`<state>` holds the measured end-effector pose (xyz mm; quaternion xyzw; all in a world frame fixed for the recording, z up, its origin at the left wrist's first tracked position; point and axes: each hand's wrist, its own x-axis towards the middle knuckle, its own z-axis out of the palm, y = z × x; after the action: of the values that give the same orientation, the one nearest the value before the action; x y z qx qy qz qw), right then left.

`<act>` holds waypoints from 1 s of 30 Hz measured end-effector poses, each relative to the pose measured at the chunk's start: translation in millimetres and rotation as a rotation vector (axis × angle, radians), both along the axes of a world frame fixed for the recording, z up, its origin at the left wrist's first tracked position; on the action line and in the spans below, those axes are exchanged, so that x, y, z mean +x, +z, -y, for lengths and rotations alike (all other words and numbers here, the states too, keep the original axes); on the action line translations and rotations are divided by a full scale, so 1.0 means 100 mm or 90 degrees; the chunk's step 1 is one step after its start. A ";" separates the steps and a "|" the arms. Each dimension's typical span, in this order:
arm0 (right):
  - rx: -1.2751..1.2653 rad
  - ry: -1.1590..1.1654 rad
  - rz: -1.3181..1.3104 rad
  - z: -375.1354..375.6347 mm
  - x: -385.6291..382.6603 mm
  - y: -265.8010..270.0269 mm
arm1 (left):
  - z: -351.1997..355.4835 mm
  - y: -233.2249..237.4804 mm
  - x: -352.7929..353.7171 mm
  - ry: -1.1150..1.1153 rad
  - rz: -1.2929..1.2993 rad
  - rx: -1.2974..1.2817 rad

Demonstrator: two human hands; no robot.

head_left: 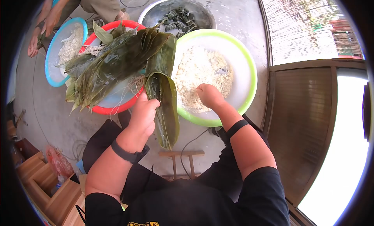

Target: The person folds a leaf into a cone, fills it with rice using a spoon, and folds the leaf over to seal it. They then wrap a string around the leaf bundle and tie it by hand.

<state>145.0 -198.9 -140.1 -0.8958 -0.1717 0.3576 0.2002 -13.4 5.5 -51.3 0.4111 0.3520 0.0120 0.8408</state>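
My left hand [145,112] is closed on a long green leaf [166,113] that hangs down between the basins, its upper part folded over. Just left of it, a pile of large wet leaves [117,56] lies across a red-rimmed basin [113,110], with pale strings [136,82] at its edge. My right hand [209,95] is closed over the pale rice [198,70] in the green-rimmed basin [249,76]; what its fingers hold, if anything, is hidden. A light piece with dark letters [222,71] lies on the rice.
A metal basin [210,15] holds wrapped leaf bundles [177,21]. At the upper left, another person's hands [41,33] are near a blue-rimmed basin [50,72] with rice. Wooden stool [182,153], cables and wooden boxes [58,198] stand nearer; a framed door [302,109] is right.
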 end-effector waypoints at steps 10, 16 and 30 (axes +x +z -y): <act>0.205 -0.202 -0.154 0.02 0.03 0.41 | 0.09 -0.12 0.08 0.009 0.001 0.003; 0.382 -0.177 -0.057 0.02 -0.07 1.02 | 0.22 0.01 0.22 -0.017 -0.031 -0.013; 0.204 0.109 0.374 -0.07 -0.08 1.05 | 0.29 -0.13 0.21 -0.024 -0.051 -0.035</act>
<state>136.9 -191.4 -34.9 -0.9001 -0.3507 0.0681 0.2495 7.2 -23.5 -64.3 0.3947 0.3776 -0.0297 0.8371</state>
